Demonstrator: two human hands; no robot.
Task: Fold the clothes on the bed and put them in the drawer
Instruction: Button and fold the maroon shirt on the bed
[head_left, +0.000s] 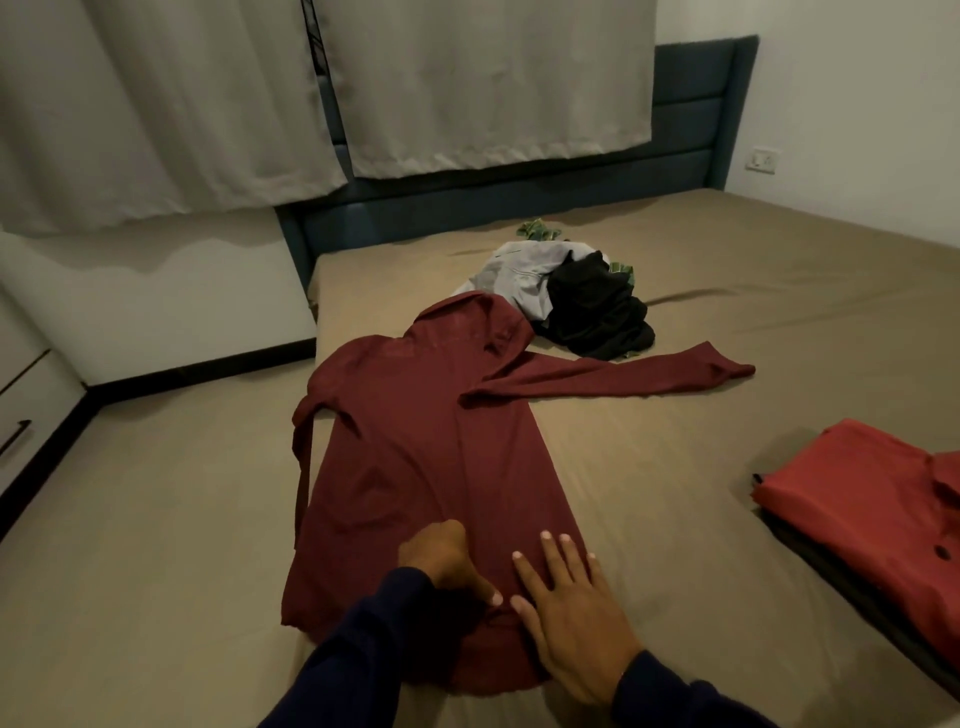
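Note:
A maroon long-sleeved shirt (415, 447) lies face down and spread out on the tan bed (675, 467), its right sleeve stretched out toward the right and its left sleeve hanging along the left side. My left hand (447, 564) rests on the shirt near its hem with the fingers curled, and whether it grips cloth is unclear. Flat on the hem beside it lies my right hand (566, 618), fingers straight. An unfolded pile of grey, black and green patterned clothes (571, 296) sits further up the bed. A folded red shirt (872, 509) tops a stack at the right edge.
A drawer unit (21, 415) with a dark handle stands at the far left beyond the floor strip. The blue padded headboard (691, 119) and grey curtains (208, 93) stand behind the bed. A wall socket (762, 159) is on the right wall.

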